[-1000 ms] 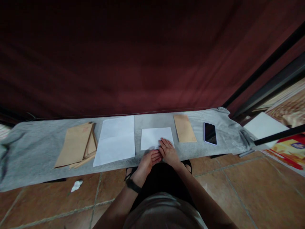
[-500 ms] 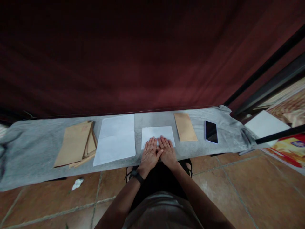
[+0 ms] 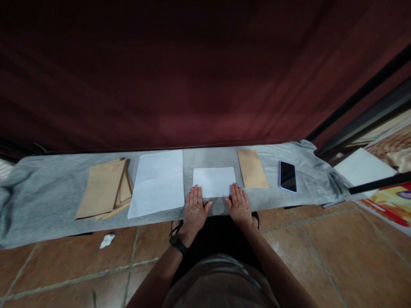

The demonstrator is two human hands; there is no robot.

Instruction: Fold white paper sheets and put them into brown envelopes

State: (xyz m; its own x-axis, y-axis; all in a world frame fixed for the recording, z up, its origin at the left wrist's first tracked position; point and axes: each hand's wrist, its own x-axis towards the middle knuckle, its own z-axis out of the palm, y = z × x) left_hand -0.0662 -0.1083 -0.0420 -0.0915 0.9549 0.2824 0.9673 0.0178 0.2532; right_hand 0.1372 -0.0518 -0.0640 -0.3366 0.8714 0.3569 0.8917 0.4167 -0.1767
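A smaller white paper point(image 3: 214, 181), apparently folded, lies flat on the grey cloth point(image 3: 54, 184). At its lower left corner my left hand point(image 3: 195, 210) rests palm down, thumb spread out, holding nothing. My right hand point(image 3: 239, 206) lies flat at the lower right corner, also holding nothing. To the left is a stack of larger white sheets point(image 3: 159, 182). Farther left sit several brown envelopes point(image 3: 101, 188) in a loosely fanned pile. A single brown envelope point(image 3: 252, 169) lies just right of the small paper.
A phone point(image 3: 288, 176) with a light purple edge lies on the cloth at the right. Behind the cloth hangs a dark red curtain point(image 3: 192, 94). Dark bars point(image 3: 362, 94) stand at the right. A crumpled white scrap point(image 3: 107, 241) is on the tiled floor point(image 3: 70, 261).
My hands have slid apart from the middle of the small paper's lower part to its two lower corners. More of the paper shows between them.
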